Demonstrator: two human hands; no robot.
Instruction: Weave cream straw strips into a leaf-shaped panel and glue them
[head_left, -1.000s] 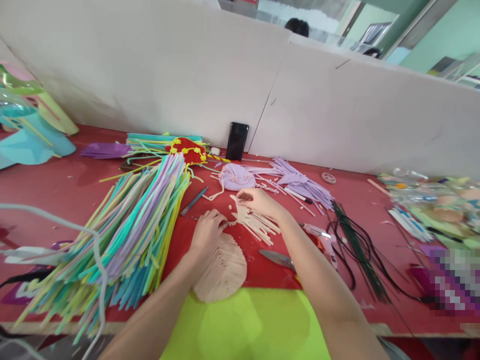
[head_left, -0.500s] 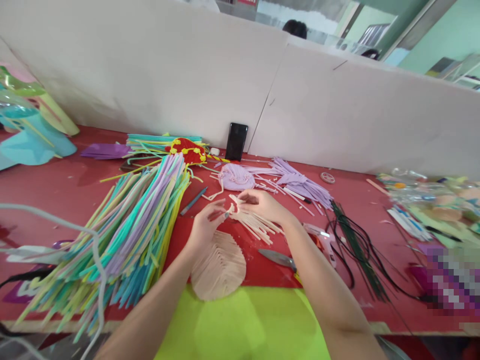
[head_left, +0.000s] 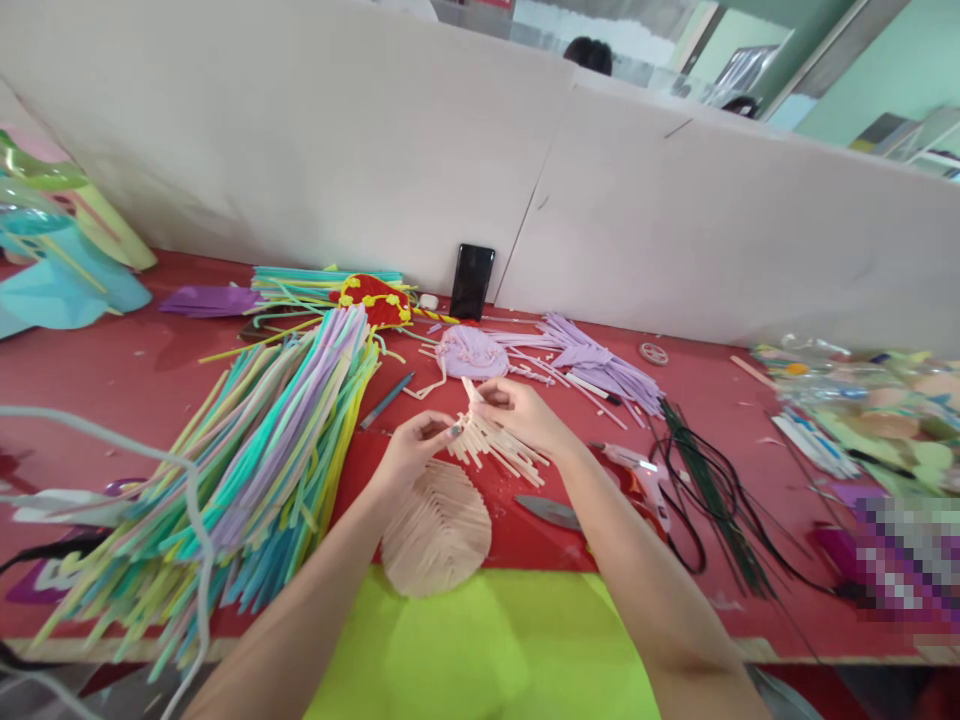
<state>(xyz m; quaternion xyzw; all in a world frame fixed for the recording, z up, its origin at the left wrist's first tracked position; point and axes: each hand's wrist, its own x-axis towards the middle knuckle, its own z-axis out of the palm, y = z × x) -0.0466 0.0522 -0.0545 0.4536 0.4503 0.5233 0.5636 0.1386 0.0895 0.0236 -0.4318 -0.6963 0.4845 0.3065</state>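
Over the red tabletop, my right hand (head_left: 510, 412) is closed on a fan of cream pipe cleaners (head_left: 499, 447), whose free ends splay down and right. My left hand (head_left: 418, 445) pinches at the left edge of the same pipe cleaners; the exact grip is too small to make out. Just below my left hand lies a round cream leaf-shaped piece (head_left: 437, 530) made of slanting rows of pipe cleaners. Scissors (head_left: 551, 511) rest beside my right forearm, which hides their handles. A lilac pipe-cleaner piece (head_left: 471, 352) sits behind my hands.
A large pile of coloured pipe cleaners (head_left: 247, 450) covers the left side. A black phone (head_left: 472, 283) leans on the white partition (head_left: 337, 150). To the right are a glue gun (head_left: 637, 470), green stems (head_left: 712, 500) and black cable (head_left: 694, 550). Lilac pipe cleaners (head_left: 607, 365) lie at the back.
The cream pipe cleaners have tilted in my hands, with their short top ends now pointing more upward. My left hand has shifted slightly, and my right forearm has moved a little left.
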